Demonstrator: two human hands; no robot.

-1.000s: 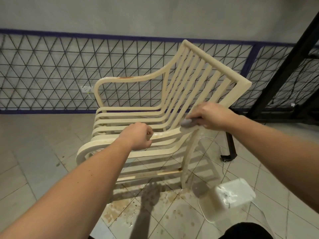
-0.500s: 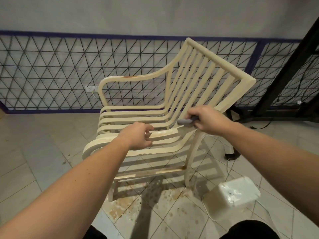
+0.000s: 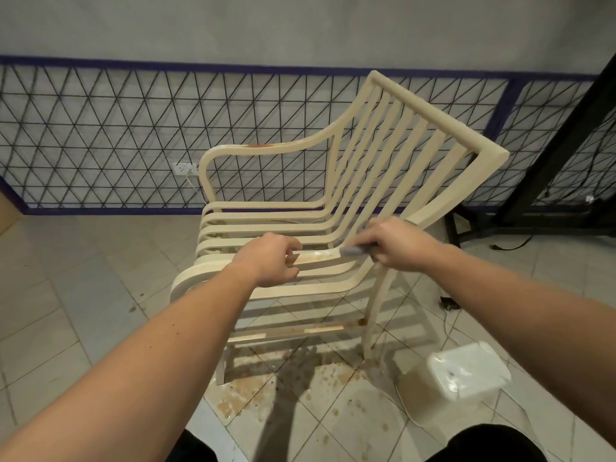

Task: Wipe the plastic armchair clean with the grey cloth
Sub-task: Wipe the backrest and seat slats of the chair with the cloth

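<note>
Cream plastic, slatted and faintly grubby, made up the armchair (image 3: pixel 336 208), which stood on a tiled floor (image 3: pixel 83 295) in front of a black wire fence (image 3: pixel 100 135), turned side-on to the person; the left hand (image 3: pixel 270 260) had its fingers curled round the near armrest, apparently steadying the chair; the right hand (image 3: pixel 396 243) pinched the grey cloth (image 3: pixel 351 250), only a small fold of which showed past the fingers, and pressed it onto that same armrest where it bends up toward the back; the two hands were close together on one rail but not touching; between them the armrest looked wet and still carried a brownish smear, so that stretch seemed to be mid-wipe rather than finished; the far armrest bore an orange-brown stain (image 3: pixel 261 145) on top, untouched by the look of it; more brown marks sat low on the near back leg and along the lower rail; brownish splashes dotted the floor beneath the seat; a white plastic tub (image 3: pixel 456 378) lay just beside the near back leg, with a thin white cord trailing round it; whether the seat and back slats had been cleaned could not be told; by my reckoning the job was at an early to middling stage, with the near armrest in hand and the far armrest, the leg and the lower rail left to do.
</note>
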